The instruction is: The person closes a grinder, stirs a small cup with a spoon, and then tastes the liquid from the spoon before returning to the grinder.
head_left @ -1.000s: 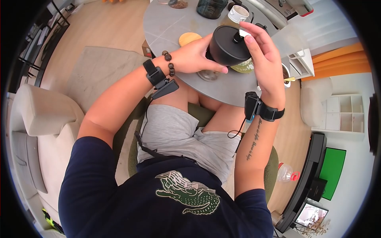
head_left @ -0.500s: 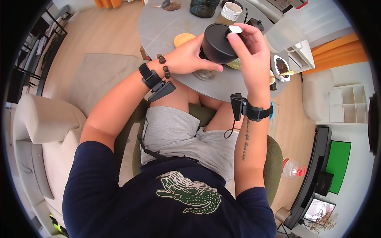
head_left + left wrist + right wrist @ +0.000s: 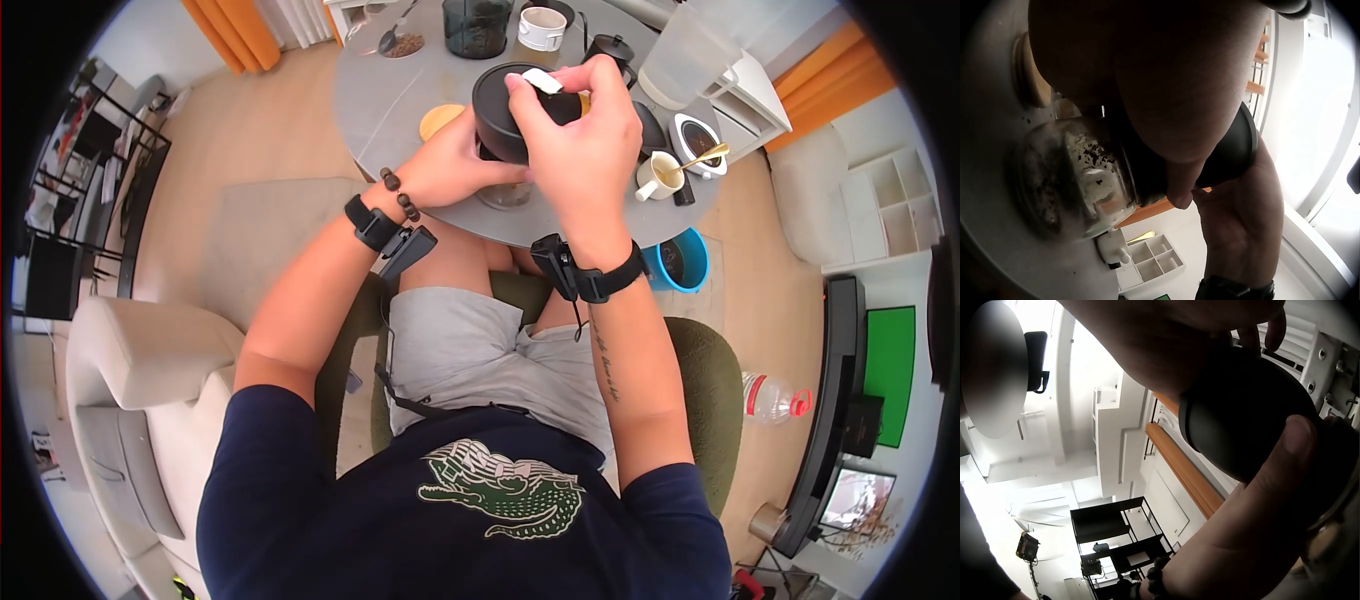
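Observation:
A hand coffee grinder (image 3: 497, 95) has a black body and lid above a clear glass jar (image 3: 1094, 187) with dark grounds inside, low over the grey table (image 3: 380, 100). My left hand (image 3: 452, 165) grips the black body from the left side, its thumb across the front. Over the lid, my right hand (image 3: 582, 150) pinches the knob with a white top (image 3: 541, 80) between thumb and fingers. The right wrist view shows the dark body (image 3: 1241, 419) with the left thumb (image 3: 1297, 440) pressed along it. The far fingers of the left hand are hidden behind the grinder.
A round wooden lid (image 3: 438, 121) lies left of the grinder. To the right stand a white mug (image 3: 652, 186) with a golden spoon and a white-rimmed dish (image 3: 712, 165). Farther back are a dark canister (image 3: 476, 30), a white cup (image 3: 541, 30) and a black pot (image 3: 611, 48).
My right hand has swung round, from beside the lid to over its near right side, still holding the knob. The grinder sits farther left in view as the head view shifts.

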`<state>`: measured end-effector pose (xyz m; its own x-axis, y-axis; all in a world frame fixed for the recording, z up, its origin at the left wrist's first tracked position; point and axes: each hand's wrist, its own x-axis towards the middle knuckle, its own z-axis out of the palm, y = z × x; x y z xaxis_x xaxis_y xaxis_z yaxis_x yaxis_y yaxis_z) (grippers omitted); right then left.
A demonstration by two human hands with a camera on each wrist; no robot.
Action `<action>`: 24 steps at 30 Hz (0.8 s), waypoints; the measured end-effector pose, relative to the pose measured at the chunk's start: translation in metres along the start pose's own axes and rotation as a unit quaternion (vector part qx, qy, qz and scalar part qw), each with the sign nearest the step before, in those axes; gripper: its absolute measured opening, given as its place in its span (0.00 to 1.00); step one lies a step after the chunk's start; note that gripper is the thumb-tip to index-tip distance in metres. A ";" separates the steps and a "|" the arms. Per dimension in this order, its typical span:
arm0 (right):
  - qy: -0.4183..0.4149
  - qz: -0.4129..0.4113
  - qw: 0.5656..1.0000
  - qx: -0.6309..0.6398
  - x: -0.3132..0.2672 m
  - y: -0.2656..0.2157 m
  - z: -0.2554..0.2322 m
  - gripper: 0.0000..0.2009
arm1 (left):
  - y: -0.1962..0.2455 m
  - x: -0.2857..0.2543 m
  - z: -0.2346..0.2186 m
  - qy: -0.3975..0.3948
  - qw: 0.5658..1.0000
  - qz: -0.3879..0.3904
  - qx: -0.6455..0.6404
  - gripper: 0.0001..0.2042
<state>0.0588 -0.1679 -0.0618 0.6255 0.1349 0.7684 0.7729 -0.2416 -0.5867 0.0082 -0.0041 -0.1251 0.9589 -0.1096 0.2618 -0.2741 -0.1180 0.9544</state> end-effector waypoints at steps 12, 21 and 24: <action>-0.025 -0.086 0.995 -0.049 0.014 0.011 -0.023 0.20 | 0.011 0.002 0.006 0.005 1.000 -0.008 0.021 0.43; -0.045 -0.111 0.972 -0.201 0.021 -0.013 -0.019 0.18 | 0.005 0.002 0.000 0.001 0.999 0.002 0.050 0.38; -0.094 -0.090 0.971 -0.200 0.026 -0.014 -0.029 0.17 | 0.011 0.002 0.001 -0.008 0.999 -0.029 0.040 0.37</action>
<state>0.0610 -0.1887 -0.0267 0.5218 0.3736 0.7669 0.7919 -0.5464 -0.2727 0.0071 -0.0066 -0.1141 0.9721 -0.1153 0.2041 -0.2242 -0.2029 0.9532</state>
